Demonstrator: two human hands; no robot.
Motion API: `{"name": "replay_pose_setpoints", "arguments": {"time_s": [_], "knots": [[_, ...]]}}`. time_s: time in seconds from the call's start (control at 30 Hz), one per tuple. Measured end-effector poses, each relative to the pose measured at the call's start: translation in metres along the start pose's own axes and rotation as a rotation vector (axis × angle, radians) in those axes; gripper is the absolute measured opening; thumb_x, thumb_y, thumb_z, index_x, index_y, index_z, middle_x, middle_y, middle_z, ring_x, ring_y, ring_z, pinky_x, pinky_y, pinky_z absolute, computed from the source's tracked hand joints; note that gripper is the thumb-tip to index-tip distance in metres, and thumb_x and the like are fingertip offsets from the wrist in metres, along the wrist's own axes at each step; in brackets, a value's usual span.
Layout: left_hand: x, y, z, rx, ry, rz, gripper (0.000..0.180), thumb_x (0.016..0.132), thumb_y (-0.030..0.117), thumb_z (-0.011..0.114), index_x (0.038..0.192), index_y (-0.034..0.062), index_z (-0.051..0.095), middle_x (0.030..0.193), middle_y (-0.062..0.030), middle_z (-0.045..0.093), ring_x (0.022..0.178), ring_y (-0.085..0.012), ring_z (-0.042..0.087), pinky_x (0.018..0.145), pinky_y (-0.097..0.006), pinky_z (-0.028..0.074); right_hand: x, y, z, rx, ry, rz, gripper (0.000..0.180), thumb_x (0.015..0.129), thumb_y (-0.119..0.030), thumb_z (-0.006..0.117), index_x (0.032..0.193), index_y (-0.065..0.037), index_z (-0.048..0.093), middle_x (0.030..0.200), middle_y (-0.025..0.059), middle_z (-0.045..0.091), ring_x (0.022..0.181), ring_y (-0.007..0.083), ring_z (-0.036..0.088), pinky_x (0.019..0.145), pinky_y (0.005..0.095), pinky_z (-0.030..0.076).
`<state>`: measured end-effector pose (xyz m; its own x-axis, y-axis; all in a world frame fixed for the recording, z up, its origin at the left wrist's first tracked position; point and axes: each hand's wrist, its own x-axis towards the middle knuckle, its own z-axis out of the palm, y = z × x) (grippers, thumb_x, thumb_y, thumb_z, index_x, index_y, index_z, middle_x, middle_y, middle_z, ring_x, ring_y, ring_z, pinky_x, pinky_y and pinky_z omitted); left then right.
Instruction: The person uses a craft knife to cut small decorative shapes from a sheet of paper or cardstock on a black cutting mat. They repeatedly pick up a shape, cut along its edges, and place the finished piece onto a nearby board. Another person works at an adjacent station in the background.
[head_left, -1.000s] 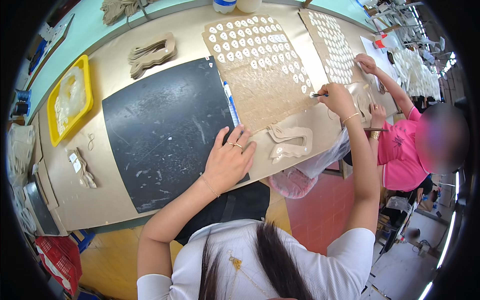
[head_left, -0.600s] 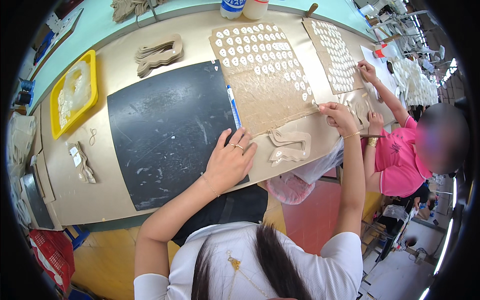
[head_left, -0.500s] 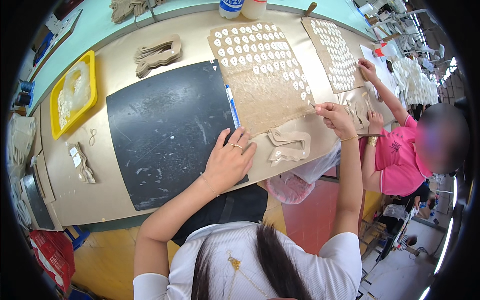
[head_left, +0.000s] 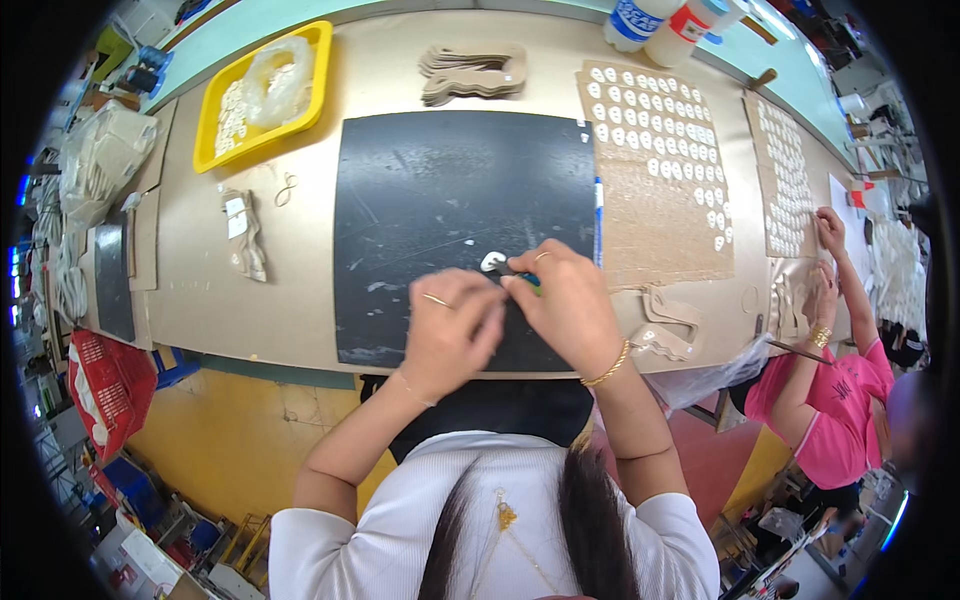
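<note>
My right hand (head_left: 568,305) is closed around a small tool (head_left: 522,276) with a dark tip and a green-blue end; its exact kind is unclear. The tip meets a small white oval piece (head_left: 492,261) with a dark opening, above the black board (head_left: 420,190). Close beside it is my left hand (head_left: 452,325), its curled fingers smeared by motion, so what they hold, if anything, cannot be made out. To the right lies a brown sheet (head_left: 650,220) carrying rows of similar white pieces. A blue and white pen (head_left: 598,225) rests along the board's right edge.
At the back left stands a yellow tray (head_left: 207,140) of white pieces and a plastic bag. Beige cut pieces (head_left: 475,72) are stacked behind the board; others (head_left: 668,325) lie right. Bottles (head_left: 683,30) stand at the back. A co-worker in pink (head_left: 835,410) works beside another covered sheet (head_left: 785,180).
My right hand has moved left from the brown sheet to the black board. My left hand has lifted from the board's right edge and come beside it. The view has turned.
</note>
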<state>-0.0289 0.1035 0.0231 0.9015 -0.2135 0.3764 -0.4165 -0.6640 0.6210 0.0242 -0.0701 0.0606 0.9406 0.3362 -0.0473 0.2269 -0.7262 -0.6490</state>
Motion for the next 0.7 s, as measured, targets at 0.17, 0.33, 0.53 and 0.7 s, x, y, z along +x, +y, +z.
{"name": "replay_pose_setpoints", "arguments": {"time_s": [0.17,0.33,0.53,0.7], "knots": [[0.003,-0.033,-0.023,0.104,0.082,-0.383,0.034,0.083,0.015,0.078,0.114,0.0095,0.066,0.115,-0.0084,0.061,0.112,-0.0279,0.053,0.097,-0.041,0.035,0.007,-0.033,0.020,-0.105,-0.103,0.031,0.018,0.088,-0.015,0.072,0.097,0.000,0.071,0.093,0.0147,0.065,0.075,0.0363,0.071,0.067,0.0433,0.059],[0.015,-0.029,-0.012,0.152,-0.030,-0.389,0.046,0.081,0.016,0.080,0.123,0.0104,0.062,0.122,-0.0068,0.058,0.117,-0.0280,0.049,0.099,-0.044,0.032,0.007,-0.042,0.024,-0.166,-0.115,0.089,0.020,0.086,-0.015,0.074,0.099,0.000,0.073,0.093,0.0143,0.066,0.074,0.0349,0.069,0.066,0.0428,0.057],[0.023,-0.029,-0.017,0.179,-0.113,-0.383,0.048,0.081,0.018,0.081,0.125,0.0112,0.062,0.121,-0.0064,0.057,0.117,-0.0271,0.049,0.099,-0.043,0.031,0.005,-0.047,-0.002,-0.196,-0.175,0.038,0.025,0.086,-0.019,0.075,0.104,-0.002,0.071,0.097,0.0141,0.066,0.074,0.0351,0.068,0.069,0.0433,0.056],[0.022,-0.027,-0.020,0.160,-0.102,-0.390,0.048,0.082,0.018,0.080,0.126,0.0112,0.062,0.121,-0.0065,0.057,0.117,-0.0269,0.049,0.101,-0.042,0.030,0.045,-0.025,-0.032,-0.061,0.118,-0.160,0.026,0.090,-0.024,0.072,0.105,-0.003,0.069,0.102,0.0175,0.068,0.078,0.0366,0.070,0.074,0.0450,0.056]]}}
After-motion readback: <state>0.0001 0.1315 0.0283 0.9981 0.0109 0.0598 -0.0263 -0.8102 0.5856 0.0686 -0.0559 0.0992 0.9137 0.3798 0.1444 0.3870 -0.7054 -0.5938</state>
